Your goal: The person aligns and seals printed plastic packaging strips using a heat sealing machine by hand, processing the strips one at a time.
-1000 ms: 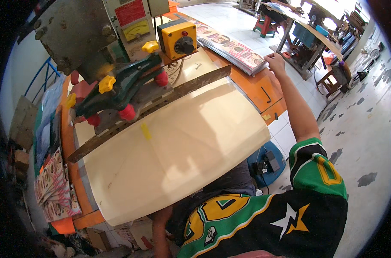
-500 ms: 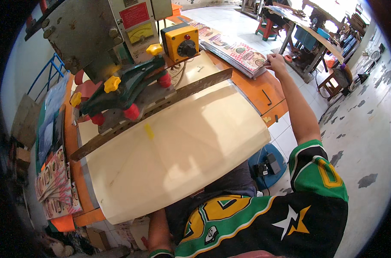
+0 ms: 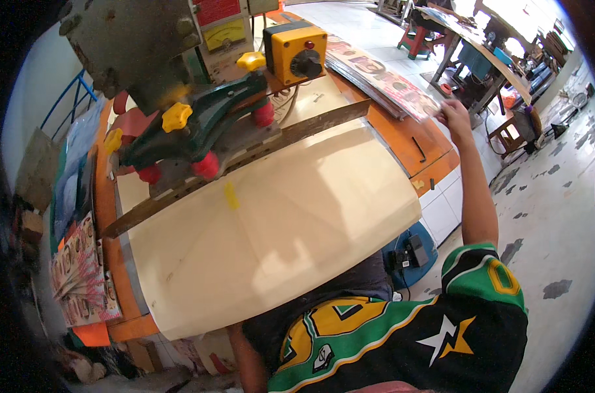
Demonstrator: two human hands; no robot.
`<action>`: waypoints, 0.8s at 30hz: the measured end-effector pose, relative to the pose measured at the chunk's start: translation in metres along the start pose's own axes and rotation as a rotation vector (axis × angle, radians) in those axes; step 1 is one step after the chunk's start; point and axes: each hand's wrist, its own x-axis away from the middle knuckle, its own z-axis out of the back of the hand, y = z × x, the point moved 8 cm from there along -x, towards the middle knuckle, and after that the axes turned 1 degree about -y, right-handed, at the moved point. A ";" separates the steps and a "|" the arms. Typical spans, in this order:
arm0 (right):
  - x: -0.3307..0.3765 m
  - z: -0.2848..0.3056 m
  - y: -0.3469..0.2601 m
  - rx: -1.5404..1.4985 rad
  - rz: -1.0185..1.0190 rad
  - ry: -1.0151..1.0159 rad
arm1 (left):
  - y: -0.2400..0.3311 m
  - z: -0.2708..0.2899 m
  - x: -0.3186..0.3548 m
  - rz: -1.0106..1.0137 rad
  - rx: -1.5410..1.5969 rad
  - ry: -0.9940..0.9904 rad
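My right hand (image 3: 456,119) reaches out to the far right, fingers pinched on the near corner of a printed sheet (image 3: 415,97) with a red and white pattern. That sheet, blurred by motion, lies over a stack of sheets (image 3: 369,92) on the orange table. A large cream sheet (image 3: 278,236) spreads in front of me, with a yellow strip (image 3: 231,195) on it. It hides my left hand; only the left forearm (image 3: 245,354) shows below its near edge. Over the far side of the cream sheet stands a press-like machine with a long metal bar (image 3: 245,169).
Yellow knobs (image 3: 176,116) and a yellow control box (image 3: 296,56) sit on the machine. A hex key (image 3: 419,149) lies on the orange table (image 3: 441,154). Fanned printed pieces (image 3: 81,275) rest at the left. A blue stool (image 3: 412,255) carries a black adapter. Another workbench (image 3: 487,62) stands beyond.
My right hand has moved slightly right and down in the picture, drawing the printed sheet's corner out past the stack. The whole view has shifted a little.
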 end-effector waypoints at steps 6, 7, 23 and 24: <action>0.046 0.096 0.033 -0.250 -0.192 0.035 | -0.060 0.033 0.035 0.254 -0.076 0.070; 0.053 0.092 0.033 -0.249 -0.198 0.040 | -0.074 0.038 0.040 0.306 -0.096 0.078; 0.099 0.004 -0.071 -0.269 0.136 -0.058 | -0.085 0.046 0.038 0.412 -0.059 -0.346; 0.099 0.017 -0.081 -0.210 0.216 -0.003 | -0.073 0.049 0.039 0.426 -0.040 -0.381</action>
